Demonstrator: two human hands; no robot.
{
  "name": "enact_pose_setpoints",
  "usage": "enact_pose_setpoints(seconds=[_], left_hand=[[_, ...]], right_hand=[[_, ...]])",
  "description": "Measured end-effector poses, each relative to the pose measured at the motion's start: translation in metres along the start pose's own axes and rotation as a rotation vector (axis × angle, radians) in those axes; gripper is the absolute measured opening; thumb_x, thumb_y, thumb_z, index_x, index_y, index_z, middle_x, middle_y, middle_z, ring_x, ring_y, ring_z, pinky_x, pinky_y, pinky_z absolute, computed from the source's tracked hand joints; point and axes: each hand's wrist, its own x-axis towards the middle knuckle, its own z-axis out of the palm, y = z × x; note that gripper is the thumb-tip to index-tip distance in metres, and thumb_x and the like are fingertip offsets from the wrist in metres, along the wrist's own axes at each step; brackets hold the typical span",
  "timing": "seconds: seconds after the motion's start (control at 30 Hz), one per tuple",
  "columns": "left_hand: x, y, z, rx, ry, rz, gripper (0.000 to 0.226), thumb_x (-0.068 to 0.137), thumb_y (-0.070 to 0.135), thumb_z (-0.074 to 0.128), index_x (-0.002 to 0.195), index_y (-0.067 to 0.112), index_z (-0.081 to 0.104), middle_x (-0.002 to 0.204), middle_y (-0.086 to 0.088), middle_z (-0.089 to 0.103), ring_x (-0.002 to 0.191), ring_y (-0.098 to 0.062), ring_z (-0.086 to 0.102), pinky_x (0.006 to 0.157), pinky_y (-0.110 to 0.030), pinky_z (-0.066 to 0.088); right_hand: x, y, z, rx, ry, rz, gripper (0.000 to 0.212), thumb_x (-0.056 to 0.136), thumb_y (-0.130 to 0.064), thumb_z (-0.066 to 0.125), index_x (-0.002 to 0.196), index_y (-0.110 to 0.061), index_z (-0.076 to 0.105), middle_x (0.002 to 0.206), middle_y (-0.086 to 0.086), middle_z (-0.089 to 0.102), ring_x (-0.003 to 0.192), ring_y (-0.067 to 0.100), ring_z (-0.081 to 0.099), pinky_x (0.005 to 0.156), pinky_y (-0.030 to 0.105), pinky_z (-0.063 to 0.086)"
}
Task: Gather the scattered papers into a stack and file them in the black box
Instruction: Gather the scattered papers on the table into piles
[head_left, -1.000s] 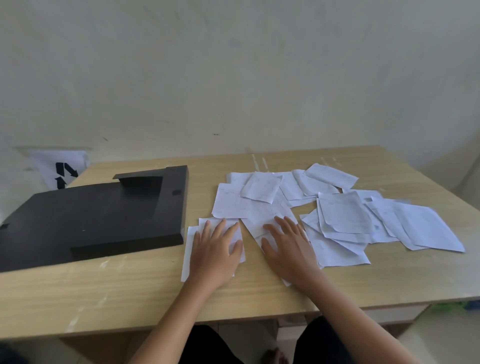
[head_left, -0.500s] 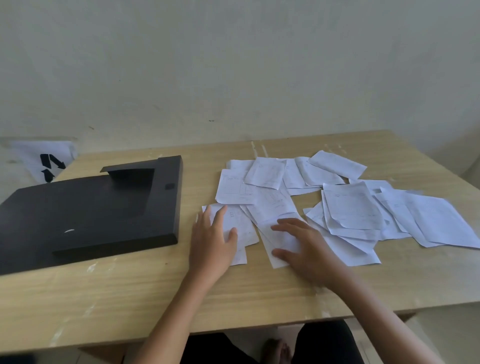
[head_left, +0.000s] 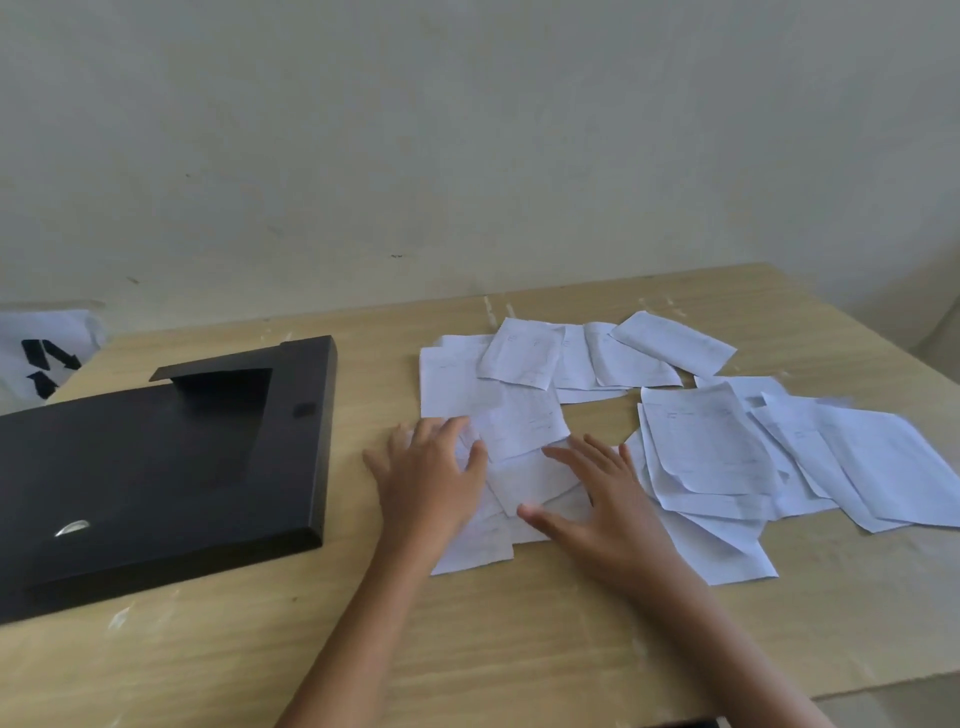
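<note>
The scattered papers (head_left: 701, 441) lie spread over the right half of the wooden surface (head_left: 467, 649), most overlapping one another: a row of sheets toward the far edge, a thick fan at the right, and a small cluster nearest the person between the two hands. That near cluster has tightened since half a second ago; its sheets now overlap more closely, and the sheet under the right hand has slid inward toward the left hand.

The left hand (head_left: 431, 483) lies flat on the left edge of the near cluster, fingers straight and slightly spread, pressing down rather than gripping. It has moved a little farther up onto the sheets than before. The right hand (head_left: 608, 509) is also flat and wide, palm down on the paper, thumb stretched toward the left hand, fingers pointing up and left. Earlier its fingers were more curled over the sheet; now they are extended. Neither hand has lifted any paper off the surface.

The black box (head_left: 156, 467) sits closed and flat on the left side of the surface, just beside the left hand but not touching it, with no papers in it. It is in the same place as before.

Behind the surface is a pale wall (head_left: 467, 130), and at far left a white sheet with black arrows (head_left: 47, 353).
</note>
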Motion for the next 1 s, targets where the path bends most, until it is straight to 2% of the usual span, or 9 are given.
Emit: enact_pose_setpoints(seconds=[0.13,0.27,0.33,0.43,0.53,0.63,0.8,0.87,1.0], left_hand=[[0.028,-0.003,-0.007,0.006,0.132,0.031,0.046,0.095,0.053,0.046,0.140,0.044,0.049,0.145,0.010,0.050,0.133,-0.027,0.040,0.106,-0.050,0.039],[0.063,-0.012,-0.003,0.079,-0.181,-0.022,0.060,0.098,0.062,0.032,0.155,0.046,0.025,0.167,0.012,0.014,0.154,-0.038,0.004,0.118,-0.066,0.006],[0.068,-0.015,0.003,0.076,-0.230,-0.002,0.057,0.097,0.065,0.028,0.152,0.050,0.028,0.167,0.014,0.015,0.154,-0.037,0.001,0.113,-0.073,-0.002],[0.062,-0.018,0.002,0.017,-0.116,0.076,0.042,0.094,0.063,0.039,0.133,0.052,0.052,0.148,0.014,0.043,0.147,-0.026,0.026,0.113,-0.072,0.010],[0.055,-0.018,-0.010,-0.179,-0.102,0.126,0.030,0.092,0.056,0.052,0.120,0.050,0.060,0.128,0.017,0.052,0.128,-0.016,0.045,0.109,-0.054,0.034],[0.049,-0.025,-0.026,-0.266,-0.178,0.055,0.054,0.089,0.062,0.056,0.140,0.047,0.046,0.141,0.010,0.043,0.133,-0.019,0.042,0.107,-0.043,0.042],[0.045,-0.045,-0.043,-0.181,-0.617,0.015,0.139,0.054,0.078,0.079,0.155,0.045,-0.010,0.164,0.015,-0.012,0.151,-0.014,-0.022,0.122,-0.052,0.008],[0.046,-0.047,-0.037,-0.106,-0.630,0.047,0.142,0.056,0.075,0.079,0.156,0.040,-0.016,0.165,0.009,-0.023,0.148,-0.021,-0.034,0.122,-0.052,-0.005],[0.051,-0.041,-0.021,-0.153,-0.481,0.132,0.127,0.063,0.082,0.065,0.158,0.039,-0.006,0.168,0.007,-0.007,0.152,-0.030,-0.023,0.121,-0.054,-0.008]], right_hand=[[0.001,0.004,0.001,-0.053,0.018,-0.023,0.085,0.065,-0.082,0.062,0.137,-0.039,0.050,0.147,-0.023,0.040,0.149,0.005,0.019,0.125,0.037,0.007],[0.006,-0.005,0.010,-0.344,0.039,-0.008,0.091,0.072,-0.094,0.031,0.142,-0.038,0.046,0.157,-0.010,0.034,0.152,0.019,0.017,0.124,0.051,0.007],[0.006,-0.006,0.012,-0.440,0.037,-0.005,0.092,0.074,-0.095,0.024,0.142,-0.038,0.049,0.159,-0.006,0.034,0.153,0.022,0.018,0.123,0.054,0.005],[0.011,-0.005,0.010,-0.503,0.001,0.007,0.091,0.073,-0.096,0.022,0.132,-0.037,0.058,0.153,-0.006,0.043,0.152,0.022,0.020,0.123,0.054,0.000],[0.023,-0.009,0.008,-0.492,-0.033,0.013,0.085,0.071,-0.095,0.024,0.120,-0.035,0.056,0.135,-0.012,0.051,0.148,0.017,0.026,0.123,0.049,-0.006],[0.045,-0.010,0.000,-0.310,-0.053,0.017,0.085,0.062,-0.097,0.030,0.110,-0.030,0.054,0.118,-0.011,0.053,0.132,0.013,0.039,0.125,0.041,0.001],[0.093,-0.003,-0.013,-0.141,0.153,0.060,0.056,0.085,-0.072,0.038,0.109,-0.028,0.063,0.111,-0.007,0.064,0.114,0.018,0.055,0.120,0.048,0.015],[0.093,0.000,-0.016,-0.061,0.280,0.072,0.048,0.095,-0.061,0.033,0.103,-0.027,0.066,0.103,-0.007,0.067,0.107,0.022,0.058,0.117,0.053,0.025],[0.075,0.013,-0.018,-0.109,0.273,0.140,0.050,0.102,-0.053,0.032,0.090,-0.024,0.071,0.089,-0.006,0.072,0.089,0.021,0.065,0.084,0.042,0.051]])
